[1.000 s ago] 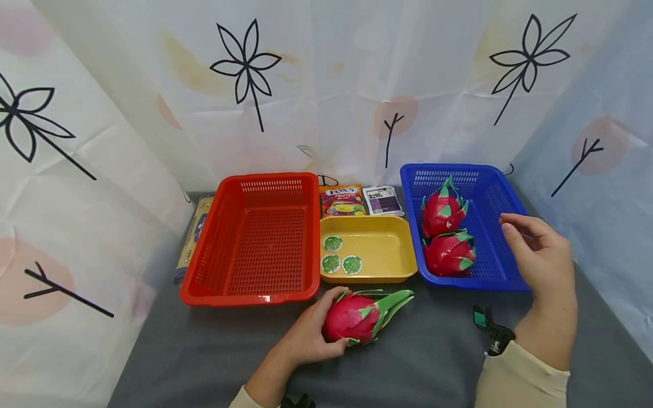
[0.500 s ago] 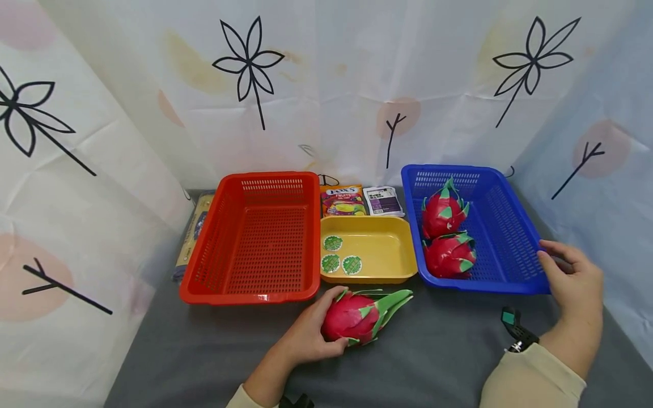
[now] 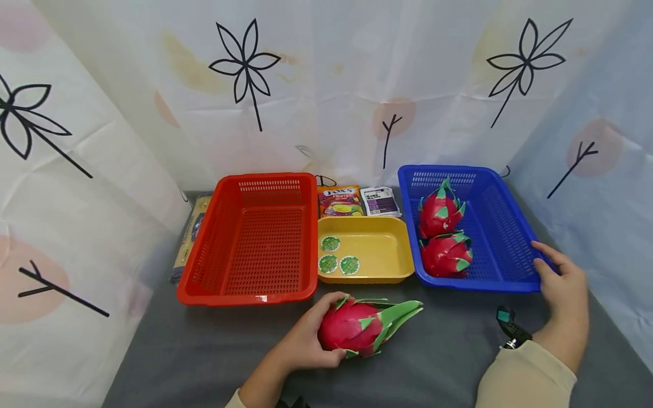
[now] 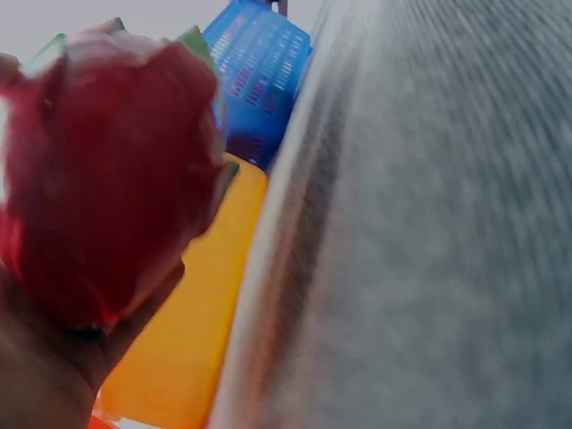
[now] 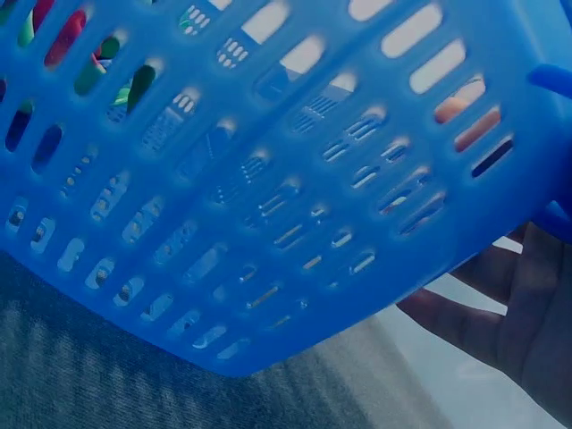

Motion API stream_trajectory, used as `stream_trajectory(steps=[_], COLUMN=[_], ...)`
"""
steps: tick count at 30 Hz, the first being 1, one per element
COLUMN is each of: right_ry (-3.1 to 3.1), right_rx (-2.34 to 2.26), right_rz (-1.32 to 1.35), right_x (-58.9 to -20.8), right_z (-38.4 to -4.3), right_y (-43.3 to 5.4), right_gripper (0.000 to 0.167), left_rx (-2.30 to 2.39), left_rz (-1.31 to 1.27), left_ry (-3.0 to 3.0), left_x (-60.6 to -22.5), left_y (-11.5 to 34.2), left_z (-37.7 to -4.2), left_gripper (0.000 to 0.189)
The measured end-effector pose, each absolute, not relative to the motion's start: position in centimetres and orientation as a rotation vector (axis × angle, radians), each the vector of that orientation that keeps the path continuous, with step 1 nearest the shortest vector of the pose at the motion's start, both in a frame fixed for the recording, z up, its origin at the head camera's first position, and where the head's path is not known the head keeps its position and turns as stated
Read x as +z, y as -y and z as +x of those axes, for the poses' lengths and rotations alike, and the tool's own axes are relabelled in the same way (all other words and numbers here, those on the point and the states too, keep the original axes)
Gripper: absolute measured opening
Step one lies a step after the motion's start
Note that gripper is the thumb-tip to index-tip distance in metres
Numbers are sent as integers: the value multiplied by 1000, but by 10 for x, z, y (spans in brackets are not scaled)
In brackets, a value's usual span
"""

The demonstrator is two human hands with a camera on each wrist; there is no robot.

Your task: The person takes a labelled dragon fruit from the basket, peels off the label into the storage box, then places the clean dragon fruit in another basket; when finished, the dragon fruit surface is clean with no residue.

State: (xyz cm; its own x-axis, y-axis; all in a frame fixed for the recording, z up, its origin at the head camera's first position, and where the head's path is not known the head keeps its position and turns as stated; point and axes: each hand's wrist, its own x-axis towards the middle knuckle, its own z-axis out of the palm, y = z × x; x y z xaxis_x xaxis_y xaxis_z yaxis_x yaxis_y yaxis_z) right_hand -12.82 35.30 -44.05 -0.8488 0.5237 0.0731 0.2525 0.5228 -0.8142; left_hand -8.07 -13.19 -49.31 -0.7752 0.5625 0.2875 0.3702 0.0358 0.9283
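A pink dragon fruit [image 3: 353,327] with long green leaf tips sits in my left hand [image 3: 305,345], thumb at its near side and fingers round the far side. In the left wrist view the dragon fruit [image 4: 112,170] fills the upper left, seen above the grey cloth. My right hand [image 3: 563,283] holds the right rim of the blue basket [image 3: 510,226] near its front corner. The right wrist view has the slotted wall of that basket [image 5: 268,197] up close, the fingers [image 5: 465,322] at its edge. Two more dragon fruits [image 3: 441,212] lie inside the basket's left side.
A red basket [image 3: 311,249] stands at left and a yellow tray [image 3: 385,249] with three round green stickers lies between the baskets. Behind the tray are a Fox's candy bag [image 3: 340,202] and a white-and-purple packet [image 3: 381,201]. A long beige packet [image 3: 189,241] lies beside the red basket.
My right hand has moved right and toward me, from over the blue basket to its right rim. The left hand and its dragon fruit have shifted slightly toward me.
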Motion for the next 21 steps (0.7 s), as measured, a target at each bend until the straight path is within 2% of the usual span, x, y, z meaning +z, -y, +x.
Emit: stream_trajectory(steps=[9,17,21], right_ry=[2426,2460,2365], right_rx=[1351,1320,1287], right_rz=[-745,-722,-653], right_x=[-442,-436,-439], right_z=[-127,-131,-134], right_y=[-356,-359,-358], right_gripper=[41,42,25], left_rx=[1943,2018,2033], left_rz=[1235,1411,1459], left_ry=[-1827,-1634,-1557], left_x=[-443,-374,-343], left_y=[117,74,48], left_z=[-74,-94,-103], left_gripper=[85,85,85])
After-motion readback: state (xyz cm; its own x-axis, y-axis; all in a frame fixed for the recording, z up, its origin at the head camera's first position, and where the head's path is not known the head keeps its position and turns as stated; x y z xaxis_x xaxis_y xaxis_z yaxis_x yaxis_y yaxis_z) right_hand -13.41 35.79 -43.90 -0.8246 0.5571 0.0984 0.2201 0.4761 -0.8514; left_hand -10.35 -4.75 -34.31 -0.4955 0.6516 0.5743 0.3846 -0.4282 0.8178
